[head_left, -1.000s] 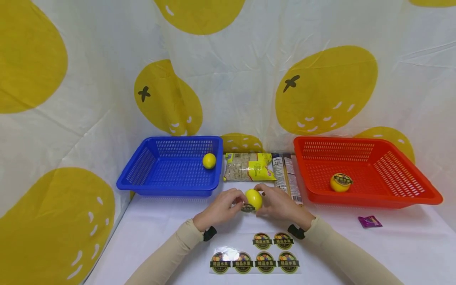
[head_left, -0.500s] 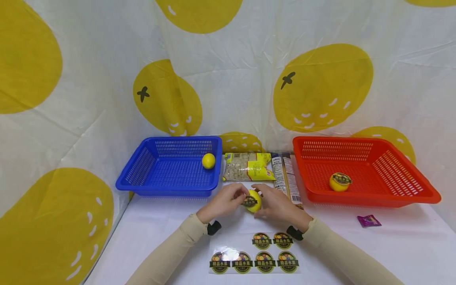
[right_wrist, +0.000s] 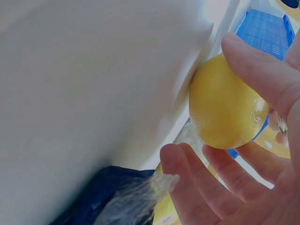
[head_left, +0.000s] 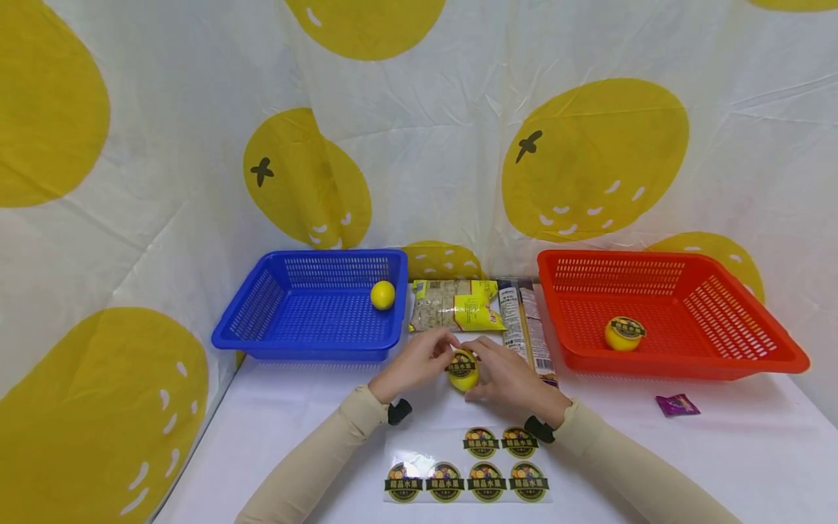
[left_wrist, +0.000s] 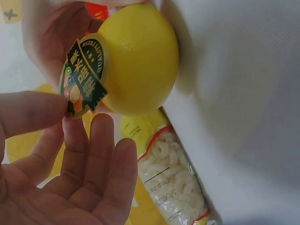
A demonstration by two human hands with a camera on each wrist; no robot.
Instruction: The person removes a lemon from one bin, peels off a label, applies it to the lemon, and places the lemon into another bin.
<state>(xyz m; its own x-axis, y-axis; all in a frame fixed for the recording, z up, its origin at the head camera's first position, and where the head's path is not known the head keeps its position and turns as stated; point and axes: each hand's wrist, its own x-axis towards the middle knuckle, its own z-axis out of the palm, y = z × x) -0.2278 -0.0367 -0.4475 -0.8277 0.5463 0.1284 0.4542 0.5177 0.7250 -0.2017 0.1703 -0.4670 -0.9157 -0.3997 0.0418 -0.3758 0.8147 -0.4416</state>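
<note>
Two hands are meeting over a lemon (head_left: 463, 371) resting on the white counter (head_left: 301, 429), between a blue basket (head_left: 314, 306) at 10 o'clock and a red basket (head_left: 661, 313) at 2 o'clock. The right hand (head_left: 507, 378) is curling its fingers (right_wrist: 262, 70) around the lemon and steadying it against the counter. The left hand (head_left: 419, 362) is pinching the edge of a round dark label (left_wrist: 84, 75) that is lying partly stuck on the lemon, its free edge lifting off the peel; the other left fingers (left_wrist: 101, 159) are lying relaxed below.

A plain lemon (head_left: 382, 295) is sitting in the blue basket's far right corner, and a labelled lemon (head_left: 623, 333) is sitting in the red basket. A bag of pasta (head_left: 455, 306) and a long narrow packet (head_left: 527, 324) are lying at 12 o'clock, just behind the hands. A sheet of six matching labels (head_left: 468, 469) is lying at 6 o'clock, between the forearms. A small purple wrapper (head_left: 677, 405) is lying at 3 o'clock, near the red basket.
</note>
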